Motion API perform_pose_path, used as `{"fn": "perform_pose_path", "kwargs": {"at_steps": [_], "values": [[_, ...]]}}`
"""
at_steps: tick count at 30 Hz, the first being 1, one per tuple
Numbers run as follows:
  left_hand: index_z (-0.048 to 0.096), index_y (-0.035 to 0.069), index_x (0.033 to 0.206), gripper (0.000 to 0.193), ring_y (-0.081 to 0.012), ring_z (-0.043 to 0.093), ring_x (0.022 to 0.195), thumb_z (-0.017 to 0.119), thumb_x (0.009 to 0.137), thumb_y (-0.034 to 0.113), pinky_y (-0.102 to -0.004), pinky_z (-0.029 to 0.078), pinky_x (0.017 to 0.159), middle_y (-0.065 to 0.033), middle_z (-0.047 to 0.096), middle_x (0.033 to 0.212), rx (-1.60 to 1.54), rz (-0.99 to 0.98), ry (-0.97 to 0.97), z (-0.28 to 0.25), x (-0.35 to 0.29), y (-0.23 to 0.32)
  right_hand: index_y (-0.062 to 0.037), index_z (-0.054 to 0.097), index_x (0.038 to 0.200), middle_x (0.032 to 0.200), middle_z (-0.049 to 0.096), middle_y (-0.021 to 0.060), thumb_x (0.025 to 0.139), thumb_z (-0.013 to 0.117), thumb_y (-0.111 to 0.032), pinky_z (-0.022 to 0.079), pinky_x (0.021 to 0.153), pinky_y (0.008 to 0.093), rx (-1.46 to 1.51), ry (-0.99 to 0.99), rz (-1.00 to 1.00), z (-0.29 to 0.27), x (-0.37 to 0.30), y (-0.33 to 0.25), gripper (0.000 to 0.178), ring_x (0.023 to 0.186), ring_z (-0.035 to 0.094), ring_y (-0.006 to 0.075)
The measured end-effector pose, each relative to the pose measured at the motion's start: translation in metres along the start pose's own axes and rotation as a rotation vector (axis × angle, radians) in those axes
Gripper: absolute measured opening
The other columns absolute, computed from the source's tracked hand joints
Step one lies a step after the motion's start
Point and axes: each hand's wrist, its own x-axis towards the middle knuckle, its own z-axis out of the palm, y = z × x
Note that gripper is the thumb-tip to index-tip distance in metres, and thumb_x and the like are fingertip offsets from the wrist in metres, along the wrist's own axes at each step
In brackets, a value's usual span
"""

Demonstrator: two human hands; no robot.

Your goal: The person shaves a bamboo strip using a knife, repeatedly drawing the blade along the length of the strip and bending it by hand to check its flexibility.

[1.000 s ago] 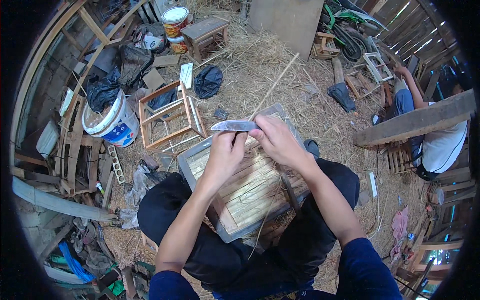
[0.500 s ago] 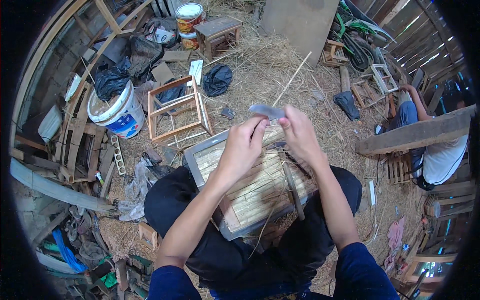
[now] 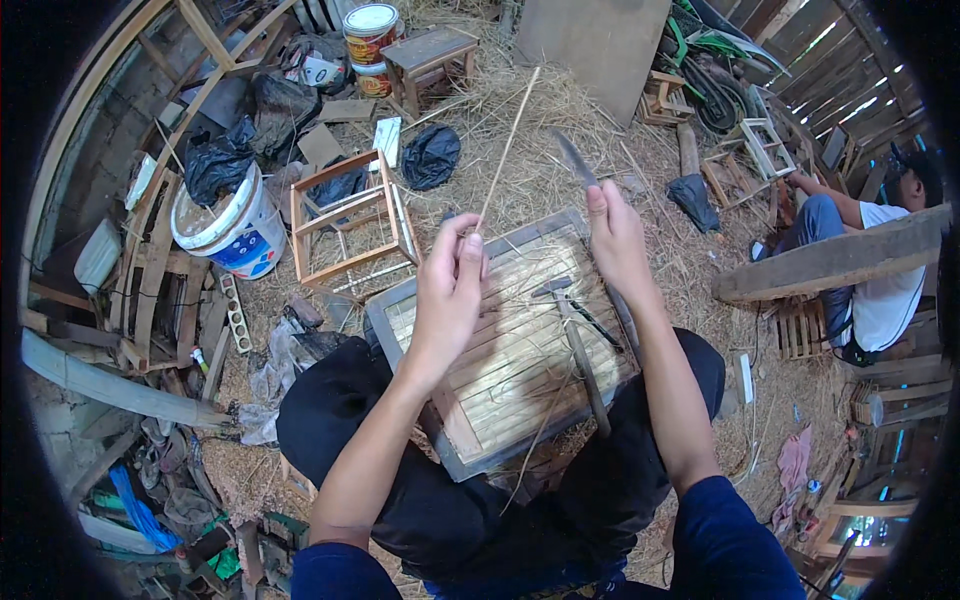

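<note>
My left hand (image 3: 452,290) pinches the lower end of a long thin bamboo strip (image 3: 508,145), which points up and away from me. In my right hand (image 3: 619,238) is a knife (image 3: 573,157), gripped by its handle with the blade pointing forward and slightly left. Below both hands, a slatted panel (image 3: 480,386) with a grey wooden frame rests across my lap. On its right side lies a hammer (image 3: 583,365), its head toward the panel's middle. Beside the hammer is a thin dark tool (image 3: 597,324) whose kind I cannot make out.
A small wooden frame (image 3: 352,275) stands ahead left, near a white bucket (image 3: 245,230) topped with a black bag. Straw covers the floor. At right, a person (image 3: 890,270) sits behind a thick wooden beam (image 3: 835,262). A low stool (image 3: 430,58) stands farther ahead.
My hands, close together before, are now apart. The left has drawn back with the bamboo strip, which has swung from leaning right to more upright. The knife now points forward.
</note>
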Motion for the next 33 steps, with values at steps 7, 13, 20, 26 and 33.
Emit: {"fn": "perform_pose_path", "kwargs": {"at_steps": [7,13,20,26,33], "values": [[0.046,0.009,0.152,0.046,-0.0056,0.049,0.071,0.051,0.107,0.018,-0.0227,0.042,0.066,0.0022,0.054,0.078,-0.069,0.014,-0.120,0.007,0.006,-0.008,-0.0027,0.047,0.093,0.076,0.058,0.0225,0.108,0.042,-0.042,0.042,0.066,0.0506,0.114,-0.118,0.027,0.012,-0.013,-0.023,0.042,0.073,0.058,0.0432],[0.058,0.006,0.138,0.035,-0.0019,0.039,0.061,0.052,0.107,0.020,-0.0200,0.029,0.052,0.0057,0.047,0.073,-0.272,-0.137,-0.194,0.016,-0.004,-0.002,-0.0011,0.055,0.107,0.084,0.061,0.0229,0.106,0.046,-0.040,0.046,0.070,0.0504,0.281,-0.197,-0.255,0.027,-0.037,-0.042,0.040,0.080,0.061,0.0448],[0.059,0.011,0.141,0.038,-0.0011,0.033,0.057,0.054,0.103,0.014,-0.0197,0.024,0.049,0.0070,0.046,0.075,-0.299,-0.162,-0.262,0.017,-0.008,0.005,-0.0001,0.056,0.101,0.087,0.062,0.0229,0.103,0.053,-0.037,0.048,0.072,0.0494,0.259,-0.297,-0.370,0.010,-0.038,-0.039,0.037,0.083,0.062,0.0450],[0.047,0.012,0.151,0.048,-0.0006,0.028,0.053,0.047,0.103,0.006,-0.0194,0.021,0.045,0.0090,0.037,0.071,-0.404,-0.349,-0.282,0.012,-0.003,0.015,-0.0011,0.052,0.092,0.083,0.060,0.0215,0.097,0.060,-0.036,0.046,0.070,0.0491,0.211,-0.289,-0.455,0.010,-0.026,-0.040,0.036,0.079,0.059,0.0424],[0.051,0.013,0.149,0.045,-0.0001,0.028,0.049,0.049,0.105,0.007,-0.0198,0.021,0.042,0.0092,0.038,0.070,-0.553,-0.377,-0.311,0.019,-0.003,0.029,-0.0021,0.048,0.087,0.078,0.055,0.0203,0.099,0.053,-0.046,0.042,0.070,0.0486,0.142,-0.191,-0.428,-0.001,-0.023,-0.030,0.046,0.075,0.054,0.0418]]}}
